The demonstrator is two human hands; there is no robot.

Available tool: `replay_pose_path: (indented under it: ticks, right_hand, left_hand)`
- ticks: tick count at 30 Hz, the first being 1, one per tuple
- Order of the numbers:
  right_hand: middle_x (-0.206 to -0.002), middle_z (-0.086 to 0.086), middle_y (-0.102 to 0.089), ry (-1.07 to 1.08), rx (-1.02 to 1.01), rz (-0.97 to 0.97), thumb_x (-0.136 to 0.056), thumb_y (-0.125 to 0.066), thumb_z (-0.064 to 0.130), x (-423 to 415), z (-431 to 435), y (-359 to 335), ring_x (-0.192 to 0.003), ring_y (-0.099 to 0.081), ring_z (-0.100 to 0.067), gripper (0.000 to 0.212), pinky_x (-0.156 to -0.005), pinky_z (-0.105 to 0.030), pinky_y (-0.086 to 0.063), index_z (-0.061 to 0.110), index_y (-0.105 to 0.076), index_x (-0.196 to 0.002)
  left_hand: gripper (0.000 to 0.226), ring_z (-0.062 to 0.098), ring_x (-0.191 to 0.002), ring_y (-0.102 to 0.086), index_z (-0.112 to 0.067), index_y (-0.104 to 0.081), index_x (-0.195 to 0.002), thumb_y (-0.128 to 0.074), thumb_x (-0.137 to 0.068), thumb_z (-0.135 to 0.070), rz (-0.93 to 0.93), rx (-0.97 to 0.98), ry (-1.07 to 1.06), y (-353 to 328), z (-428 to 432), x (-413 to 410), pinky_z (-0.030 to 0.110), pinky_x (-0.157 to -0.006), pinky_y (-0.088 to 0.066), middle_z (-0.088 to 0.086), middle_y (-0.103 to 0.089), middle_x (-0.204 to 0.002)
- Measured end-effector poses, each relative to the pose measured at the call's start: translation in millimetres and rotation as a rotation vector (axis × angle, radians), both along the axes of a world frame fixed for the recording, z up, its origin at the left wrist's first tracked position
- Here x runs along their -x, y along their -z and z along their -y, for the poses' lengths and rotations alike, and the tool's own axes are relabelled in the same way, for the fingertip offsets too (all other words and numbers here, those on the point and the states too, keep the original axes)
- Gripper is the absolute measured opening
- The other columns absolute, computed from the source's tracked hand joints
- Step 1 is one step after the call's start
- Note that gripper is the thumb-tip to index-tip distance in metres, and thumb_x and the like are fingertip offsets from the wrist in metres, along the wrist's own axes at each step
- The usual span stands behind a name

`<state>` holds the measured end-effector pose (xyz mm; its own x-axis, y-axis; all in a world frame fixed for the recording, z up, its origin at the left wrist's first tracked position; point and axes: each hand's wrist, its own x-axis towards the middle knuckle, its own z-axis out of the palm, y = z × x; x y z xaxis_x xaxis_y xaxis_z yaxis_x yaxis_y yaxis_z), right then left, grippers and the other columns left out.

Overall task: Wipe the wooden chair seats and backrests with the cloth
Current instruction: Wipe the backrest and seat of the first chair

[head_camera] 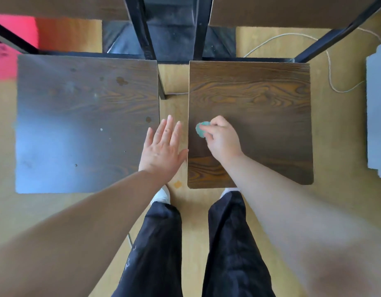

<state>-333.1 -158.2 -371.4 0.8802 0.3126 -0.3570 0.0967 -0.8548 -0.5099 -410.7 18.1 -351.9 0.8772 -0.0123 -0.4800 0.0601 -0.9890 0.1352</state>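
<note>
Below, right hand (222, 140) grips green cloth (200, 129) on grained seat (260, 93); left hand (162, 153) splayed over yellow floor (193, 211).

Teal cloth (201, 129), dark brown wood-grain seats (260, 93), black trousers (161, 243)

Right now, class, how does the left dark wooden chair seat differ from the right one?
The left dark wooden chair seat carries dark spots and pale specks; the right dark wooden chair seat looks unspotted. The right hand holds a small green cloth on the right seat, not the left. Both show brown wood grain.
</note>
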Motion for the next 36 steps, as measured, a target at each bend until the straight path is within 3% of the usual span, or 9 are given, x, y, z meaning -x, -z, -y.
replay_pose_path:
  ticks: [2,8,13,15,20,23,27,31,36]
  right_hand:
    - [-0.107,-0.007,-0.055,-0.046,0.007,0.026,-0.094,-0.06,0.013,20,0,-3,-0.1,-0.051,-0.027,0.024,-0.084,-0.031,-0.042,0.018,-0.073,-0.115]
    - [-0.102,-0.006,-0.056,-0.042,-0.055,0.016,-0.096,-0.058,0.014,72,8,-6,-0.097,-0.051,-0.027,0.025,-0.082,-0.038,-0.047,0.02,-0.073,-0.115]
    - [-0.104,-0.005,-0.053,-0.074,-0.099,-0.045,-0.096,-0.059,0.014,80,16,-11,-0.101,-0.05,-0.025,0.025,-0.088,-0.036,-0.045,0.019,-0.072,-0.117]
    - [-0.103,-0.007,-0.054,0.006,-0.143,-0.026,-0.094,-0.061,0.01,75,27,-17,-0.098,-0.052,-0.024,0.026,-0.086,-0.031,-0.045,0.017,-0.072,-0.117]
    - [-0.106,-0.009,-0.052,0.449,-0.194,0.052,-0.092,-0.063,0.007,55,94,-34,-0.092,-0.055,-0.015,0.027,-0.08,-0.001,-0.037,0.011,-0.071,-0.118]
    - [-0.116,-0.011,-0.051,0.599,-0.071,0.048,-0.095,-0.06,0.013,45,151,-32,-0.101,-0.057,-0.02,0.03,-0.095,-0.02,-0.046,0.012,-0.067,-0.125]
    - [-0.119,-0.012,-0.049,0.817,-0.019,0.028,-0.096,-0.058,0.015,33,206,-19,-0.103,-0.06,-0.026,0.032,-0.099,-0.035,-0.048,0.013,-0.065,-0.127]
    - [-0.121,-0.015,-0.049,0.943,-0.003,0.04,-0.096,-0.058,0.018,28,223,-5,-0.101,-0.062,-0.031,0.033,-0.097,-0.04,-0.05,0.013,-0.063,-0.129]
    - [-0.121,-0.012,-0.049,0.959,0.041,0.066,-0.097,-0.059,0.02,25,212,0,-0.103,-0.061,-0.028,0.034,-0.097,-0.032,-0.049,0.015,-0.062,-0.13]
  left_hand:
    - [0.072,0.02,-0.152,0.015,-0.021,0.014,-0.156,-0.01,-0.098,-0.057,0.006,-0.013,0.059,0,-8,6,0.047,-0.124,0.001,0.004,0.018,-0.165]
    - [0.074,0.021,-0.153,0.009,-0.019,0.011,-0.156,-0.008,-0.096,-0.058,0.003,-0.067,0.166,-1,-14,19,0.047,-0.124,-0.002,0.005,0.013,-0.166]
    - [0.071,0.022,-0.153,0.01,-0.019,0.01,-0.157,-0.015,-0.101,-0.056,-0.013,-0.065,0.187,-7,-2,29,0.048,-0.124,-0.003,0.006,0.014,-0.165]
    - [0.07,0.022,-0.152,0.012,-0.019,0.01,-0.157,-0.016,-0.102,-0.055,-0.019,-0.066,0.191,-9,4,30,0.048,-0.124,-0.002,0.006,0.015,-0.165]
    - [0.071,0.022,-0.152,0.013,-0.019,0.008,-0.157,-0.018,-0.102,-0.054,-0.007,-0.073,0.214,-8,21,23,0.048,-0.124,-0.003,0.006,0.014,-0.166]
    - [0.071,0.022,-0.153,0.009,-0.019,0.002,-0.158,-0.021,-0.101,-0.053,0.022,-0.065,0.212,-5,35,12,0.049,-0.124,-0.005,0.007,0.008,-0.166]
    - [0.071,0.023,-0.153,0.006,-0.017,-0.003,-0.158,-0.028,-0.101,-0.052,0.053,-0.068,0.255,2,49,-1,0.049,-0.123,-0.006,0.007,0.004,-0.167]
    - [0.072,0.023,-0.153,0.008,-0.017,-0.001,-0.158,-0.027,-0.101,-0.053,0.044,-0.105,0.275,5,52,-8,0.049,-0.123,-0.005,0.007,0.007,-0.166]
    - [0.072,0.024,-0.153,0.006,-0.016,-0.004,-0.158,-0.03,-0.101,-0.052,0.042,-0.098,0.24,6,41,-10,0.05,-0.123,-0.006,0.008,0.004,-0.166]
